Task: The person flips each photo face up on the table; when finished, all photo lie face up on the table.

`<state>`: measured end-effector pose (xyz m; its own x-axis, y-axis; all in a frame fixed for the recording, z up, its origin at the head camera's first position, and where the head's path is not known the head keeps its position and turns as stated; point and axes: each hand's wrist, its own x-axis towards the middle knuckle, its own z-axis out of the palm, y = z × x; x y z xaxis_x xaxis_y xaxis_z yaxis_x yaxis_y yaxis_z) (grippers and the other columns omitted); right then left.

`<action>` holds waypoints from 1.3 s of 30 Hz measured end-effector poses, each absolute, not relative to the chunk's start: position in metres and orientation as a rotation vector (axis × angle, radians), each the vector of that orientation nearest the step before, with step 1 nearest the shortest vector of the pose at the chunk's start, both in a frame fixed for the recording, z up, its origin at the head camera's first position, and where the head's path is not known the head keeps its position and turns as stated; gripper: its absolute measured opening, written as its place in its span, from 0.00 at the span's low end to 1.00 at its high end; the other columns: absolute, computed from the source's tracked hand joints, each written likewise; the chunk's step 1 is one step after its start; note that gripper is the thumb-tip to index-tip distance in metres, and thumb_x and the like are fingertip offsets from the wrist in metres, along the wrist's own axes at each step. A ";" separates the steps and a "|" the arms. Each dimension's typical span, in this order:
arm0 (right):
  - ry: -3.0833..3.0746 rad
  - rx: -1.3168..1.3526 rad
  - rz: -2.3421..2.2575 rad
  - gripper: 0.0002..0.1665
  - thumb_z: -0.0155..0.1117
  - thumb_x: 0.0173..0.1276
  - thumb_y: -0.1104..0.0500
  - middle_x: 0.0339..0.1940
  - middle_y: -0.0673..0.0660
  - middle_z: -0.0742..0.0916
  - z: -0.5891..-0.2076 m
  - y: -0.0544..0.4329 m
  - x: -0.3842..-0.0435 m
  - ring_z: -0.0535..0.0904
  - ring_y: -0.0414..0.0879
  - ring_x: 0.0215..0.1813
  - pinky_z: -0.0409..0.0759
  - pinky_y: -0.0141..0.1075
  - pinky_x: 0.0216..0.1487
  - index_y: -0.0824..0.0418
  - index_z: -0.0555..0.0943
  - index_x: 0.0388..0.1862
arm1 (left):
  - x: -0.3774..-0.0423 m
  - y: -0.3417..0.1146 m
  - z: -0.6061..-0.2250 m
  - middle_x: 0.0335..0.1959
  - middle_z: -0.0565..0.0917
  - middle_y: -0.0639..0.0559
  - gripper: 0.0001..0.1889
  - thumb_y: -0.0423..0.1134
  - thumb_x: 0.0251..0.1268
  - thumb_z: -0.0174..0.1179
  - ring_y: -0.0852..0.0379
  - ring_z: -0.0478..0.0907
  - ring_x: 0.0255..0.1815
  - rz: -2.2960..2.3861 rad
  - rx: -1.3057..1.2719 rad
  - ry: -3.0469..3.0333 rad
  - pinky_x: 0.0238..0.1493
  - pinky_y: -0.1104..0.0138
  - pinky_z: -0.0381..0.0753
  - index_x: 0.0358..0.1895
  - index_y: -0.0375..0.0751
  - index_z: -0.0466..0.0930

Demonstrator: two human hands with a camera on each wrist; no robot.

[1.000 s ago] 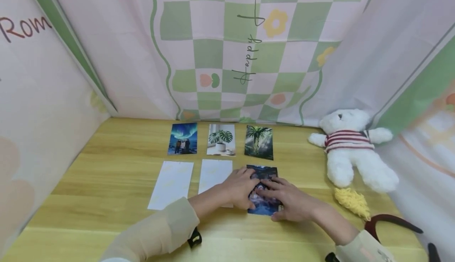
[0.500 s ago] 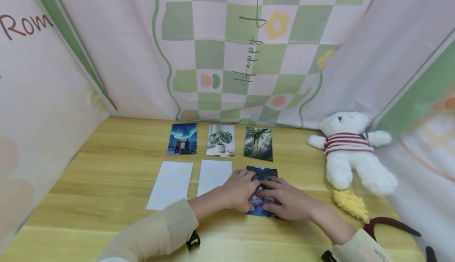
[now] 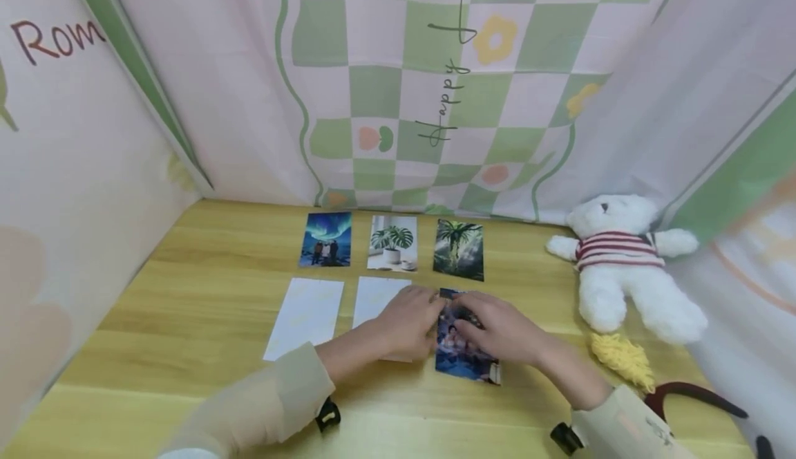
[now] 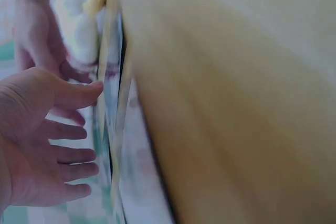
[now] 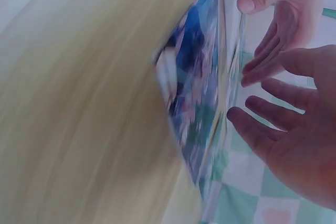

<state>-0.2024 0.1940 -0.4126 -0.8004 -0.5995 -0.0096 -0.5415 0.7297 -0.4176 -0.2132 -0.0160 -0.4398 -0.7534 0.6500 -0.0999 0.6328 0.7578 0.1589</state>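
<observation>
A dark blue photo card (image 3: 460, 357) lies on the table, right end of the nearer row, with people in its picture. Over its upper left edge is my left hand (image 3: 407, 321), which also covers part of a blank white card (image 3: 373, 300). My right hand (image 3: 505, 331) is above the photo's upper right part. Both hands have loosely bent, spread fingers in the wrist views, where my left hand (image 4: 47, 145) and my right hand (image 5: 294, 129) hold nothing. Whether fingertips touch the photo is hard to tell. Another white card (image 3: 305, 317) lies further left.
Behind lie an aurora photo (image 3: 326, 239), a potted-plant photo (image 3: 392, 243) and a jungle photo (image 3: 459, 248). At right are a white teddy bear (image 3: 622, 265), yellow yarn (image 3: 623, 360) and a dark curved object (image 3: 690, 391). A patterned curtain (image 3: 429, 99) rises behind the table (image 3: 155, 293).
Both hands have drawn up toward the photo's far end, and more of its lower part shows. My right thumb has left the photo's near edge. The head view has shifted slightly.
</observation>
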 end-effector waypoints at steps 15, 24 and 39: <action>2.347 -0.685 -0.998 0.42 0.50 0.85 0.51 0.87 0.70 0.54 -0.418 0.141 -0.216 0.64 0.70 0.81 0.70 0.63 0.78 0.62 0.45 0.87 | -0.234 -0.105 -0.419 0.86 0.54 0.41 0.56 0.58 0.57 0.76 0.41 0.50 0.88 0.192 0.700 2.676 0.89 0.44 0.49 0.83 0.40 0.53; 2.308 -0.529 -1.122 0.43 0.49 0.85 0.51 0.88 0.69 0.47 -0.418 0.122 -0.211 0.45 0.69 0.87 0.52 0.68 0.84 0.61 0.42 0.87 | -0.227 -0.121 -0.420 0.88 0.49 0.42 0.60 0.58 0.54 0.78 0.46 0.44 0.90 0.025 0.635 2.611 0.90 0.48 0.43 0.83 0.37 0.52; 2.115 -0.217 -1.375 0.48 0.50 0.82 0.52 0.89 0.66 0.42 -0.411 0.118 -0.201 0.51 0.70 0.86 0.58 0.65 0.84 0.58 0.36 0.87 | -0.225 -0.120 -0.423 0.88 0.48 0.46 0.58 0.55 0.56 0.78 0.48 0.43 0.90 0.017 0.565 2.591 0.91 0.48 0.37 0.84 0.40 0.52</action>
